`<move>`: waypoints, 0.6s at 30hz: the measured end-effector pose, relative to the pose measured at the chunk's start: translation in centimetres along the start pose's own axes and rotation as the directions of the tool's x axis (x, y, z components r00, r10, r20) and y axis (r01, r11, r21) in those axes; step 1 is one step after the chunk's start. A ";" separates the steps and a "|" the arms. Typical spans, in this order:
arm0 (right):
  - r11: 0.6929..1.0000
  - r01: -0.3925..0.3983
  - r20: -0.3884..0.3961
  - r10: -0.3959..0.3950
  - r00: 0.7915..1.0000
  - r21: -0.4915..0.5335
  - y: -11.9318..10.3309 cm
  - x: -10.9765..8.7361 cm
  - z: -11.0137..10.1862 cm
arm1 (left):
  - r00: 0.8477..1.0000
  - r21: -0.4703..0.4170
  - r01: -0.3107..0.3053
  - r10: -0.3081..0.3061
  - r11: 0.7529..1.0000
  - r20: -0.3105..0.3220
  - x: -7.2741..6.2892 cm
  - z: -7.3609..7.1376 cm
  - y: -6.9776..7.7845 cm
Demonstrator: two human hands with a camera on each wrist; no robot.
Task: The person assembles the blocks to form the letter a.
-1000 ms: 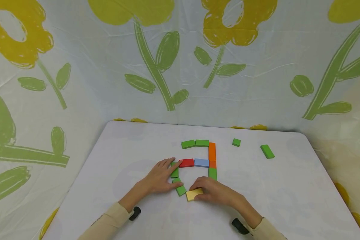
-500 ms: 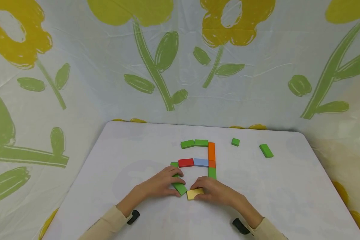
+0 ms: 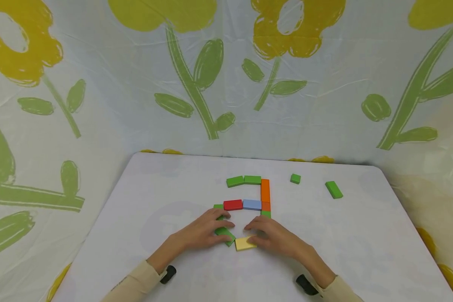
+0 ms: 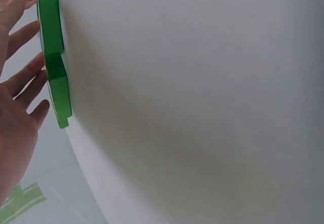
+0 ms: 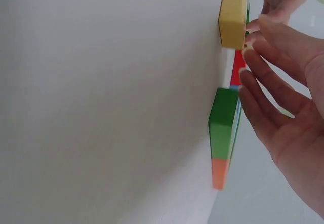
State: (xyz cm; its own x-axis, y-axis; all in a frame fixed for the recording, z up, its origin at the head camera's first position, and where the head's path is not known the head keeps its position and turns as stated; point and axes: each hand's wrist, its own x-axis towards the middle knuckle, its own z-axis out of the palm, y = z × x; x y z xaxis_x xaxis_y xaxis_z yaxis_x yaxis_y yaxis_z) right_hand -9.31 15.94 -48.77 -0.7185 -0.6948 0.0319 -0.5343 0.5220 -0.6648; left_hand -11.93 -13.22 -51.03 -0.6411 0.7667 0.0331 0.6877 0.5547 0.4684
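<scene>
My left hand (image 3: 200, 230) lies over two green blocks at the left side of an outline laid flat on the table. Its thumb touches the lower, slanted green block (image 3: 223, 231), and the fingers, bent slightly, cover most of the upper green block (image 3: 218, 206). A yellow block (image 3: 243, 244) sits beside the slanted one at the bottom. Over its right end is the thumb of my right hand (image 3: 277, 237), whose fingers are spread apart from it in the right wrist view. That hand partly hides a green block (image 3: 265, 214) in the right column.
A red block (image 3: 233, 205) and a blue block (image 3: 252, 204) form the middle row. Orange blocks (image 3: 265, 191) stand in the right column, green blocks (image 3: 235, 181) along the top. A green cube (image 3: 295, 179) and a loose green block (image 3: 334, 190) lie farther right on the white table (image 3: 166, 184).
My left hand moved down from the red block onto the slanted green block, which shifted slightly. My right hand let go of the yellow block, its fingers lifting off.
</scene>
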 end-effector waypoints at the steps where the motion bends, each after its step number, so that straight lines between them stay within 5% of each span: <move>1: 1.000 -0.004 -0.033 0.004 0.999 -0.011 0.2 -0.2 -0.1 | 1.000 0.000 0.015 -0.015 1.000 -0.013 0.0 -0.1 -0.1; 8: 0.994 -0.061 -0.245 0.037 0.969 -0.091 1.7 -1.4 -0.8 | 0.990 0.015 0.099 -0.097 0.995 -0.107 0.1 -1.0 -1.4; 13: 0.992 -0.082 -0.275 0.052 0.960 -0.100 2.8 -2.0 -0.7 | 0.984 0.001 0.171 -0.171 0.985 -0.045 -0.1 -1.4 -2.7; 18: 0.994 -0.096 -0.241 0.081 0.967 -0.052 3.3 -2.4 -0.5 | 0.987 -0.019 0.156 -0.156 0.988 0.025 -0.2 -1.8 -3.7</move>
State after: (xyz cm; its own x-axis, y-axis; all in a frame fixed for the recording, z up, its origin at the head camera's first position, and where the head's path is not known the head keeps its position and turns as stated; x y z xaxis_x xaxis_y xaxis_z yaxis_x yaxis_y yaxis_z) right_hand -9.62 19.58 -50.66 -0.8454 -0.5104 0.1575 -0.4854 0.6111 -0.6252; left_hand -14.90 -16.01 -51.20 -0.7316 0.6789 -0.0625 0.5724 0.6615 0.4845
